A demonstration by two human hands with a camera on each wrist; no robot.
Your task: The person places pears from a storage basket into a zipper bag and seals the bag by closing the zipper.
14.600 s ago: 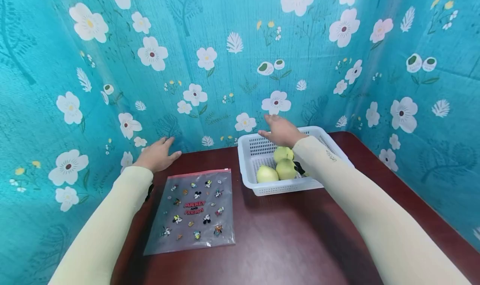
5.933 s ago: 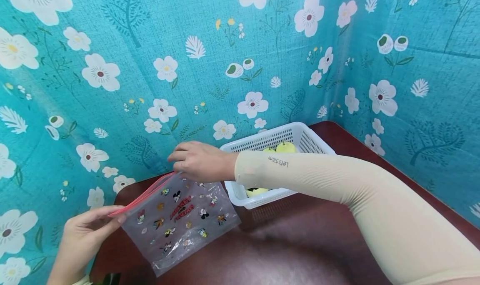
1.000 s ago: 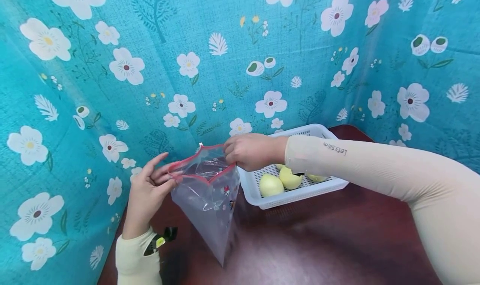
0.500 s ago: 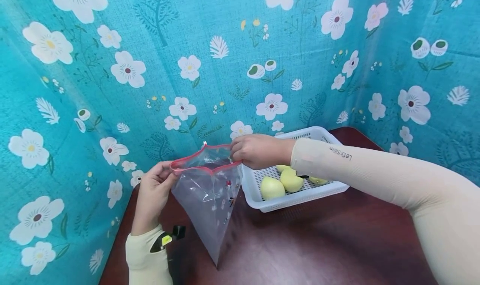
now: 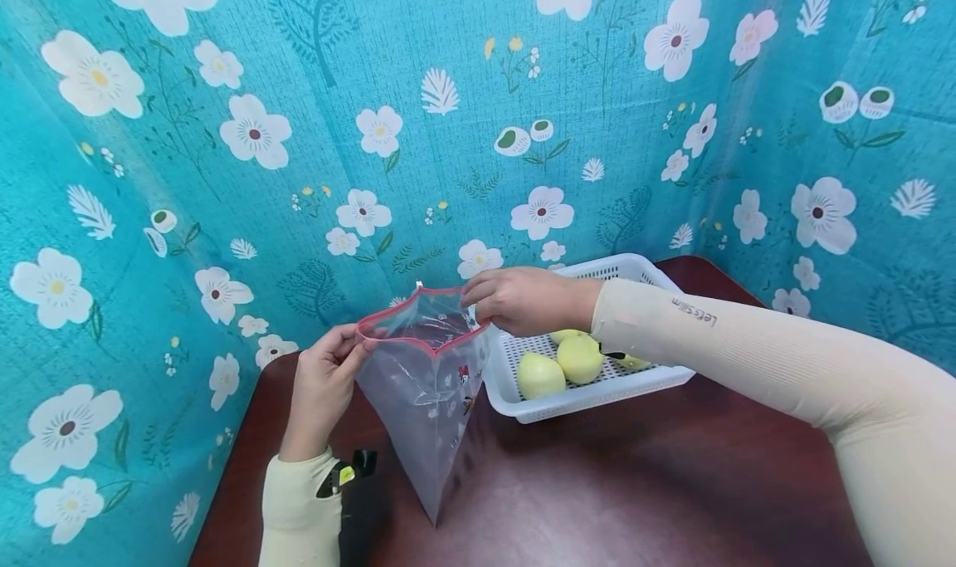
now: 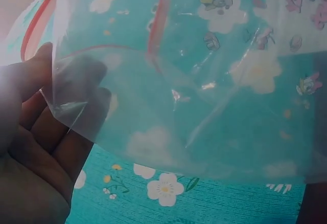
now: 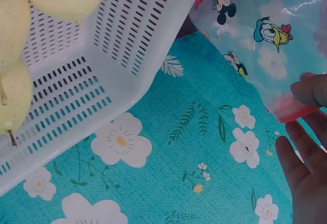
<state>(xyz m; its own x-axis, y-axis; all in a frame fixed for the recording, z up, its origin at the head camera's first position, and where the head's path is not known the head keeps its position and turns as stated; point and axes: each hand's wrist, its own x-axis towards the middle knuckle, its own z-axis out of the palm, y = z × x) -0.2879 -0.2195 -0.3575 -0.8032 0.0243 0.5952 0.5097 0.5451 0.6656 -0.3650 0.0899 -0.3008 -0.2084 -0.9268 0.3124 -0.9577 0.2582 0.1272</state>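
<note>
A clear zip bag (image 5: 426,401) with a red zip edge and cartoon prints hangs between both hands, its mouth spread wide and its lower corner pointing down at the table. My left hand (image 5: 323,384) pinches the left side of the red rim between thumb and fingers; the left wrist view shows these fingers behind the clear film (image 6: 153,106). My right hand (image 5: 515,301) pinches the right side of the rim, and in the right wrist view its thumb (image 7: 309,90) lies on the red edge. Nothing shows inside the bag.
Right of the bag stands a white perforated basket (image 5: 590,403) holding several yellow-green pears (image 5: 541,375); the right forearm passes over it. The dark red table (image 5: 597,484) reaches back to a teal flowered curtain (image 5: 448,135).
The bag earlier lay flat on the table, then was lifted by its red edge and spread apart. Over the last second the left hand has closed on the rim and both hands have shifted slightly right.
</note>
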